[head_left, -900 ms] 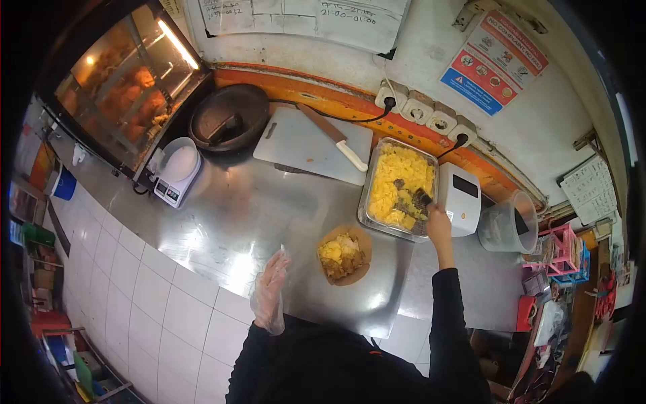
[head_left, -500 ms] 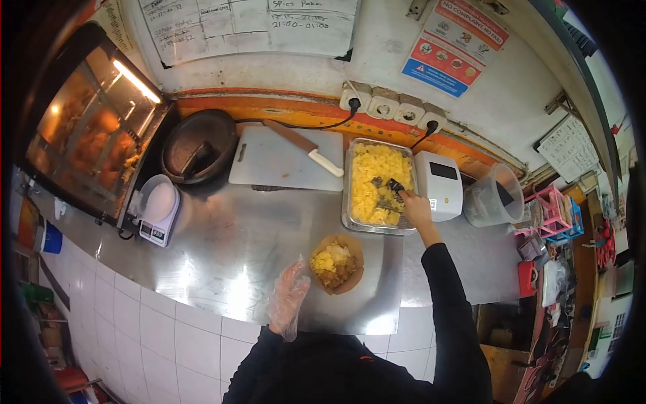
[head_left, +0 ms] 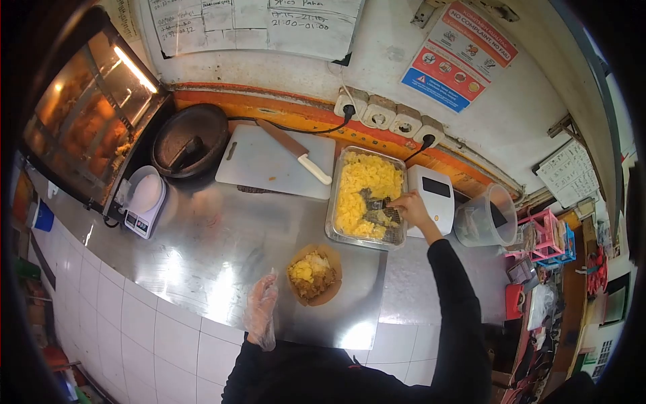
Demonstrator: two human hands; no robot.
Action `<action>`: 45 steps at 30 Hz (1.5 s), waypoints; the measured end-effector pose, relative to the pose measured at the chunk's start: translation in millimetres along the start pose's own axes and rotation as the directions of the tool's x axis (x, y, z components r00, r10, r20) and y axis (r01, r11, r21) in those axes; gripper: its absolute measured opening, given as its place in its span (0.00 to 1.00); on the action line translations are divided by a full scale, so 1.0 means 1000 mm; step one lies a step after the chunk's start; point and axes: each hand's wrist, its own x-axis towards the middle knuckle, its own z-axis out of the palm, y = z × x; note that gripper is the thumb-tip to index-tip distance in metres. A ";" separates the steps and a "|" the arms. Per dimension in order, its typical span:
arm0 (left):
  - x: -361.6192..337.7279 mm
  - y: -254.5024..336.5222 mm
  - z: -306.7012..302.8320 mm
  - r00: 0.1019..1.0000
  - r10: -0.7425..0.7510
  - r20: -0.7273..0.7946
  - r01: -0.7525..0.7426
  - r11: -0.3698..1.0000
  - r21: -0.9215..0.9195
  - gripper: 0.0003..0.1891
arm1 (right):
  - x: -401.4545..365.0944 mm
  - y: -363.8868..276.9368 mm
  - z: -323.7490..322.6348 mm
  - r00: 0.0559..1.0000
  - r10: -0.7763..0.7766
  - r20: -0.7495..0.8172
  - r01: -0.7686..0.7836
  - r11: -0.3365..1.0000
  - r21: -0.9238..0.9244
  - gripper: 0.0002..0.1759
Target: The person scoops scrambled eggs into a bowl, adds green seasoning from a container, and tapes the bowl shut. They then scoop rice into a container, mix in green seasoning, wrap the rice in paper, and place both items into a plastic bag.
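My right hand [head_left: 412,209] is closed around a dark serving utensil [head_left: 378,203], its head down among yellow scrambled egg [head_left: 367,176]. The egg fills most of a metal tray [head_left: 332,225], and a dark patch of the bottom shows near the utensil. My left hand [head_left: 261,308], in a clear plastic glove, is raised beside a brown paper bowl [head_left: 331,294], apart from it. Its fingers are stretched out and hold nothing. In the bowl lie white rice, yellow egg and browned pieces of food [head_left: 313,285].
Behind the bowl, a white cutting board [head_left: 259,161] bears a knife [head_left: 296,149]. A stone mortar [head_left: 192,138], kitchen scale [head_left: 143,219] and lit food warmer [head_left: 84,128] stand left. Right of the tray are a white device [head_left: 436,192] and a clear plastic tub [head_left: 486,215].
The view has shifted slightly, so the counter items sit further left and lower. My right hand has moved the utensil a little within the egg tray. My left hand stays beside the bowl.
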 end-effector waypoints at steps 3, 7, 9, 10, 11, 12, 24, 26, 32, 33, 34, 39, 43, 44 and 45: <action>-0.005 -0.006 -0.002 0.999 0.011 -0.035 -0.013 0.998 -0.060 0.16 | -0.011 0.007 -0.021 0.990 -0.062 0.125 0.070 0.996 -0.063 0.15; -0.010 -0.012 0.002 0.993 -0.048 -0.104 0.039 0.995 -0.091 0.16 | -0.019 0.018 -0.027 0.959 0.022 0.283 -0.034 0.999 0.037 0.15; -0.010 -0.010 0.005 0.995 -0.043 -0.087 0.033 0.994 -0.106 0.16 | -0.015 0.026 -0.019 0.900 0.167 0.402 -0.294 0.915 0.277 0.15; -0.010 -0.007 0.006 0.995 -0.041 -0.092 0.031 0.994 -0.106 0.16 | -0.014 0.031 -0.013 0.901 0.163 0.401 -0.289 0.916 0.278 0.15; -0.010 -0.005 0.006 0.997 -0.026 -0.078 0.020 0.997 -0.079 0.16 | -0.012 0.037 -0.006 0.897 0.133 0.421 -0.291 0.895 0.338 0.15; -0.010 -0.004 0.007 0.998 -0.012 -0.065 0.009 0.999 -0.052 0.16 | -0.009 0.042 0.000 0.892 0.101 0.441 -0.294 0.870 0.396 0.15; -0.010 -0.004 0.006 0.996 0.039 -0.082 -0.031 0.995 0.094 0.15 | -0.011 0.022 -0.026 0.889 0.428 -0.163 -0.380 0.888 0.259 0.13; -0.015 -0.005 0.014 0.994 0.045 -0.099 -0.040 0.998 0.055 0.17 | -0.013 -0.025 -0.046 0.855 0.511 -0.086 -0.453 0.819 0.353 0.13; -0.019 0.011 0.033 0.989 0.057 -0.136 0.004 0.911 0.413 0.19 | -0.044 -0.190 -0.026 0.969 0.200 -0.145 -0.062 0.765 0.641 0.14; -0.019 0.005 0.032 0.987 0.081 -0.140 -0.012 0.900 0.436 0.18 | -0.049 -0.211 -0.017 0.980 0.122 -0.157 -0.014 0.829 0.559 0.14; -0.018 -0.002 0.030 0.987 0.080 -0.142 -0.010 0.900 0.437 0.18 | -0.054 -0.228 -0.010 0.986 0.044 -0.162 0.038 0.881 0.471 0.14; -0.020 0.000 0.019 0.991 0.037 -0.129 -0.012 0.982 0.188 0.19 | -0.055 -0.255 0.026 0.906 -0.365 -0.215 0.369 0.929 -0.022 0.14; -0.025 0.013 0.012 0.991 0.036 -0.125 -0.024 0.996 0.090 0.19 | -0.055 -0.253 0.022 0.934 -0.319 -0.162 0.332 0.941 0.059 0.12; -0.026 0.013 0.009 0.991 0.001 -0.137 0.007 0.998 0.062 0.19 | -0.052 -0.248 0.016 0.952 -0.206 -0.228 0.250 0.951 0.184 0.12; -0.028 0.012 0.007 0.988 -0.034 -0.150 0.039 0.999 0.030 0.19 | -0.050 -0.241 0.009 0.957 -0.087 -0.275 0.174 0.934 0.312 0.12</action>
